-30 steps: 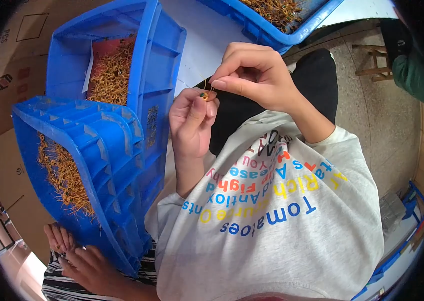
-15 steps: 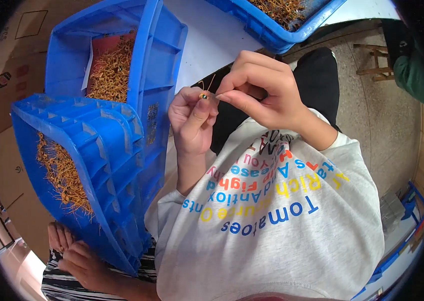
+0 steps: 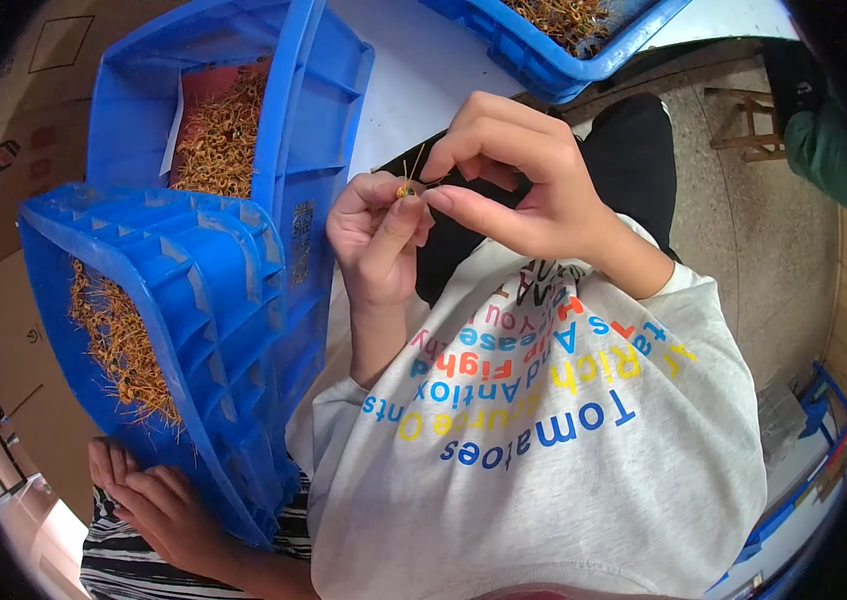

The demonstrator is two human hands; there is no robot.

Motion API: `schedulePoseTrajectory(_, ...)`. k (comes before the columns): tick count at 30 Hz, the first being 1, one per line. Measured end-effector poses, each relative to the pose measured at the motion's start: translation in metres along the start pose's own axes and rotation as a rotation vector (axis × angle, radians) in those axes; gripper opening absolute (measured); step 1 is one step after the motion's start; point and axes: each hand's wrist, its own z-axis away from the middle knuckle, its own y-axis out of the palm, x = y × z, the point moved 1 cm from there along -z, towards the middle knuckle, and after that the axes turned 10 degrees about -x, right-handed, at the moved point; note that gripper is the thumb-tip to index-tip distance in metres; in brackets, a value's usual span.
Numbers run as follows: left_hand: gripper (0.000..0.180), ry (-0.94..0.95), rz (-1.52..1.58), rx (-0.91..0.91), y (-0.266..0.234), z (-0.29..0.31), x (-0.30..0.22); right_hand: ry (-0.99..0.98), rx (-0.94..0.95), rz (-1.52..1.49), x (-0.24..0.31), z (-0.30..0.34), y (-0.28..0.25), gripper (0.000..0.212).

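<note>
My left hand (image 3: 378, 235) pinches a small wire-wound ring coil (image 3: 405, 191) between thumb and forefinger. The coil is copper-yellow with a dark greenish core, and thin wire leads stick up from it. Beside it, on the right, is my right hand (image 3: 523, 170). Its thumb tip and forefinger tip are apart, close to the coil's leads, and the other fingers are curled loosely. A fine lead seems to reach into the gap between them, but whether a fingertip touches it is hard to see.
Left of my hands, a blue bin (image 3: 338, 130) holds a heap of similar coils (image 3: 218, 145). Nearer stands a tilted blue bin (image 3: 208, 270) with more coils (image 3: 123, 350). Another person's hands (image 3: 158, 510) rest by it. A third blue bin (image 3: 593, 72) sits on the white table (image 3: 423, 85).
My right thumb and forefinger have parted from their pinch at the coil's lead. My left hand and the coil have shifted slightly left. The other person's hands have moved a little.
</note>
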Motion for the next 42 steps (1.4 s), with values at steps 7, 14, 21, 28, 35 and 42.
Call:
schedulePoseTrajectory(7,0.009,-0.05,-0.076,-0.06,0.005,0.003,-0.001,-0.003,-0.004,0.011,-0.005,0.0,-0.002,0.003)
schedulePoseTrajectory(14,0.01,-0.075,-0.065,-0.063,0.009,0.004,-0.001,-0.02,-0.001,0.049,-0.005,-0.001,-0.005,0.003)
schedulePoseTrajectory(21,0.011,-0.077,-0.038,0.001,0.002,0.003,0.002,-0.224,0.076,0.204,-0.001,-0.002,-0.01,0.005)
schedulePoseTrajectory(28,0.009,-0.209,0.194,0.018,0.005,0.003,0.002,-0.274,0.062,0.143,-0.005,0.002,-0.007,0.009)
schedulePoseTrajectory(35,0.008,-0.133,0.217,0.112,0.013,0.007,-0.003,-0.252,-0.016,0.021,0.002,-0.002,-0.006,0.016)
schedulePoseTrajectory(42,0.009,-0.018,0.048,0.081,0.012,0.011,-0.008,-0.118,0.019,0.043,0.006,-0.003,-0.012,0.017)
